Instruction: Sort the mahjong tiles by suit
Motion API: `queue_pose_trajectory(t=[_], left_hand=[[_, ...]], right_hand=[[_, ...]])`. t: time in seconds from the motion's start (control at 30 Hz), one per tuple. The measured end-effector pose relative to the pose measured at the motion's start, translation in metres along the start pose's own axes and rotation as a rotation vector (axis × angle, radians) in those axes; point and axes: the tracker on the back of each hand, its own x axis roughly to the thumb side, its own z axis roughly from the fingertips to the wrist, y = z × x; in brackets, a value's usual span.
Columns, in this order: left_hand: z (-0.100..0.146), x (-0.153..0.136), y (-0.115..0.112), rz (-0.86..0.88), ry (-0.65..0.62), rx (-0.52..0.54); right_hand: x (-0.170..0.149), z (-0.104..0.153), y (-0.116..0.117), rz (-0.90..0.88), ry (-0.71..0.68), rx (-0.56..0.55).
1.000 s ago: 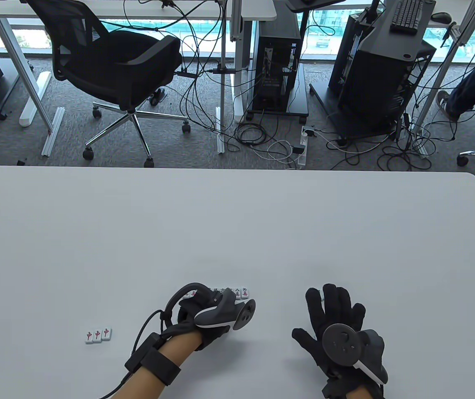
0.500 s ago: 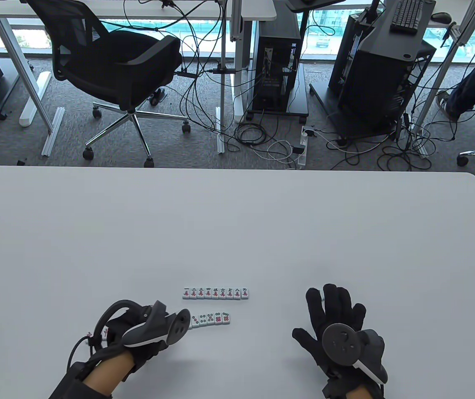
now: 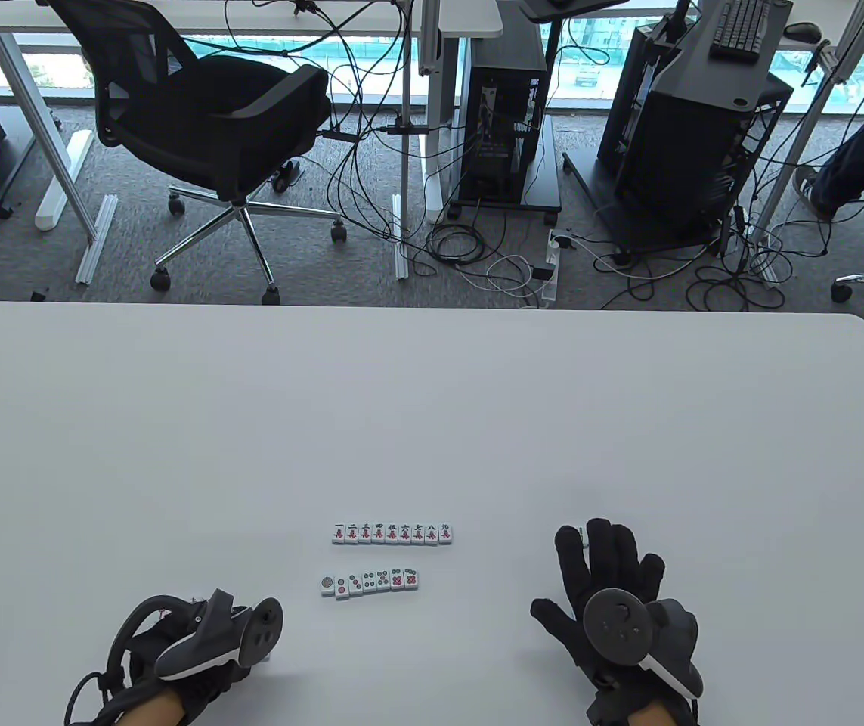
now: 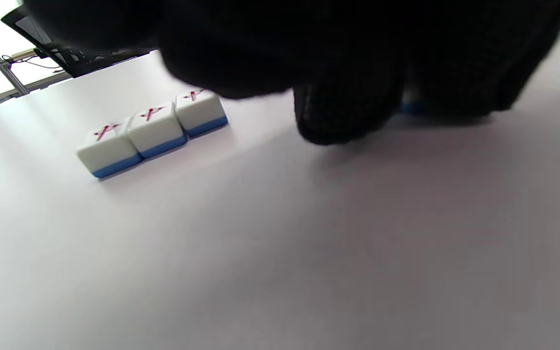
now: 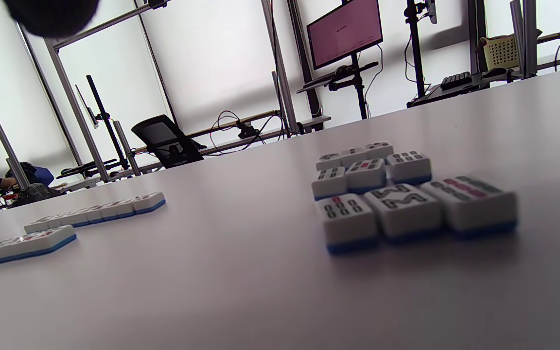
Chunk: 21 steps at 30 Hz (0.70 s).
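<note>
The left hand [image 3: 174, 658] is now sitting much nearer the person than a moment ago, uncovering both tile rows; it is curling over a blue-backed tile [image 4: 413, 106], its grip hidden. Three red-marked tiles [image 4: 151, 130] are lying just beside it. The right hand [image 3: 613, 597] is resting spread flat over a tile cluster [image 5: 396, 192].

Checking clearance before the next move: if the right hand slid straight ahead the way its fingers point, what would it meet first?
Probably the cluster of bamboo tiles just ahead of the right hand; depth is unclear.
</note>
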Motion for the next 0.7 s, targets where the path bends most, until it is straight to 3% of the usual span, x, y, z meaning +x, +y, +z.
queue_pose_trajectory(t=[0.17,0.37,0.57,0.7], left_hand=[[-0.010,-0.004,0.009,-0.012,0.017,-0.029],[-0.034,-0.002,0.039,0.034,0.048,0.022],[-0.066,0.039,0.077,0.086,-0.034,0.113],[-0.088,0.078,0.094,0.082,-0.112,0.115]], right_hand=[[0.000,0.000,0.000,-0.008,-0.002,-0.003],[0.000,-0.001,0.000,-0.021,-0.006,-0.006],[-0.001,-0.001,0.000,-0.025,-0.006,-0.013],[-0.001,0.000,0.001,-0.021,-0.007,-0.007]])
